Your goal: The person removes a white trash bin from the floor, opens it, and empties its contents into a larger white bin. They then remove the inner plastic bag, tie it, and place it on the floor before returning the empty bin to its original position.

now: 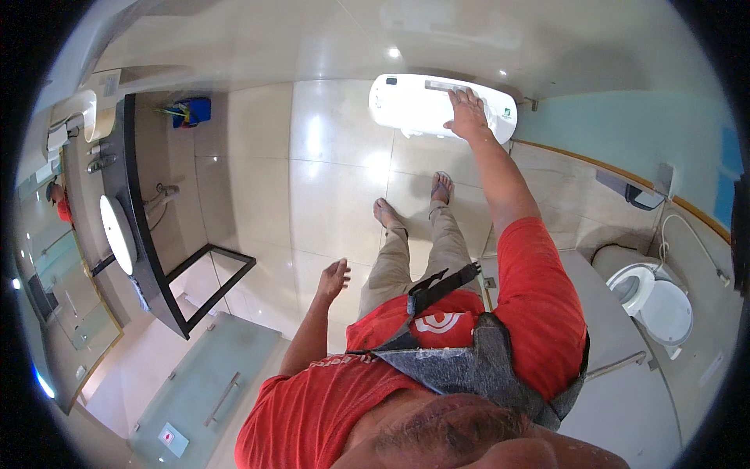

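My right hand (468,114) is stretched out far ahead. Its fingers are spread, and the palm appears to rest on a long white wall-mounted unit (414,105) with rounded ends, perhaps a folded changing station. A grey slot shows along the unit's upper edge, beside my fingertips, and a small green mark near its right end. Nothing is held in that hand. Lower down on the left hangs my left hand (335,279), beside my leg, with loosely bent fingers slightly apart and nothing visible in them.
A dark-framed counter with a white basin (118,234) stands at the left. Behind it a blue container (192,112) sits on the floor. On the right are a toilet (652,301), a grab bar (617,366) and a paper holder (642,197). A frosted glass door (207,383) is lower left.
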The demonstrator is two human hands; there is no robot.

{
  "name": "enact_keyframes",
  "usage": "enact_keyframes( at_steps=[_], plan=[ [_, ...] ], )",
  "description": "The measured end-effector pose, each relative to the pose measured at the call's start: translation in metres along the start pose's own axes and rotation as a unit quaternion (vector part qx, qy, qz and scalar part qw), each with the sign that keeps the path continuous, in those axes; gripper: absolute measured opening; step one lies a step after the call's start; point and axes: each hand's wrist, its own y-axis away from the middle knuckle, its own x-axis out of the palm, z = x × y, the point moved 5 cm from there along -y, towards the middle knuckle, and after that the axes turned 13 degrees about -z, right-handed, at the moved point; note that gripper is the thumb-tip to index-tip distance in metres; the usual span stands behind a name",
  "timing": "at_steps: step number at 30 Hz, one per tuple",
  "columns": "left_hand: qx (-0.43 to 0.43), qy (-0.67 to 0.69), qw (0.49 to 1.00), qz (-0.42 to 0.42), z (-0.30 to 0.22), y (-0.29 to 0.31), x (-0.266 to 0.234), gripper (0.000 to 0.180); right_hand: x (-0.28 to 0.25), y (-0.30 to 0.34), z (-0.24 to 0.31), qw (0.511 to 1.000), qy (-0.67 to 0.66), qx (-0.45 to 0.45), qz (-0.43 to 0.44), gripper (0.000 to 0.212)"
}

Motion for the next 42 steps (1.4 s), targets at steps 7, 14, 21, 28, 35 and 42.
enact_keyframes(
  at_steps=[7,14,21,28,35,42],
  plan=[
    [0.162,-0.014,0.987,0.020,-0.160,-0.086,0.077,0.073,0.004,0.030,0.007,1.000,0.008,-0.025,0.007,0.098],
    [0.358,-0.042,0.929,-0.085,-0.311,-0.109,0.125,0.054,0.027,0.088,0.027,0.996,-0.039,-0.035,-0.065,0.090],
    [0.256,-0.010,0.942,-0.214,-0.310,-0.172,0.107,0.066,0.039,0.121,0.036,0.998,-0.045,-0.027,-0.038,0.089],
    [0.243,0.023,0.967,-0.073,-0.292,-0.206,0.103,0.059,0.046,0.129,0.042,0.999,-0.025,-0.036,-0.012,0.092],
    [0.370,-0.067,0.916,-0.137,-0.312,-0.189,0.106,0.056,0.045,0.123,0.040,1.000,-0.007,-0.021,0.003,0.095],
    [0.315,-0.060,0.940,-0.112,-0.319,-0.209,0.109,0.051,0.040,0.102,0.029,0.993,-0.082,-0.071,-0.037,0.072]
  ],
)
